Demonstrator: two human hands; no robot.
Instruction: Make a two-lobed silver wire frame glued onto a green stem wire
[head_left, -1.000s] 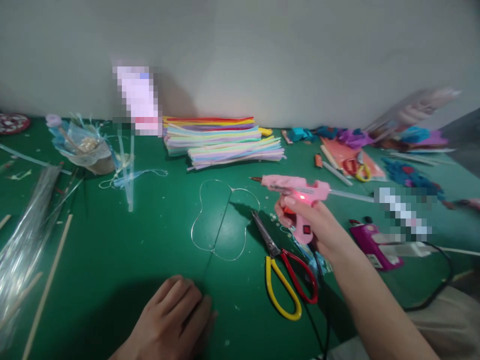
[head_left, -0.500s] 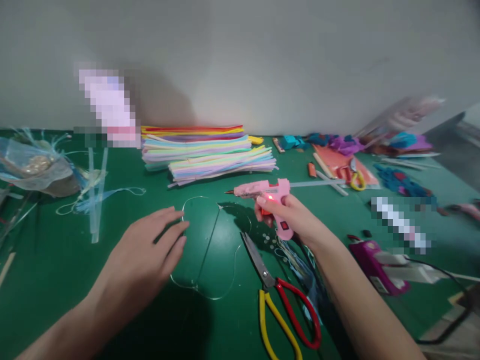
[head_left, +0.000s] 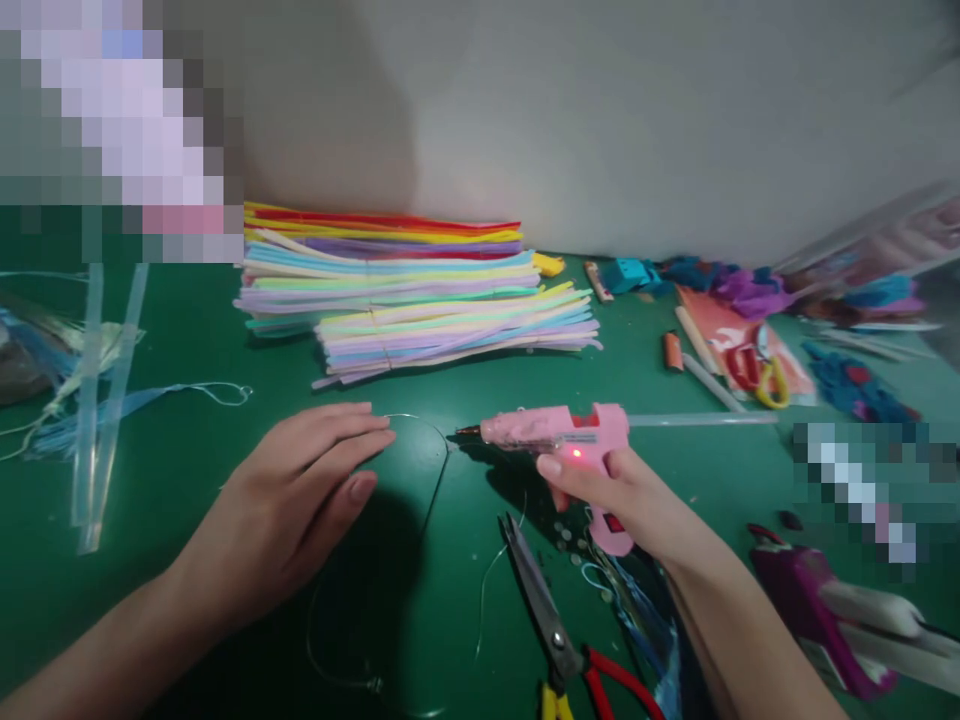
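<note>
My right hand grips a pink hot glue gun with a red light lit and a clear glue stick out the back. Its nozzle points left, close to the top of a thin wire loop lying on the green table. My left hand lies flat with fingers stretched out over the left part of the wire loop, holding nothing. Part of the wire is hidden under that hand.
Red and yellow scissors lie in front of the glue gun. A stack of coloured pipe cleaners sits by the wall. Clear strips lie left. A purple tool and craft scraps with more scissors are right.
My left hand moved from the table's near edge up onto the wire loop. The glue gun moved left, bringing its nozzle to the top of the loop. The view moved closer.
</note>
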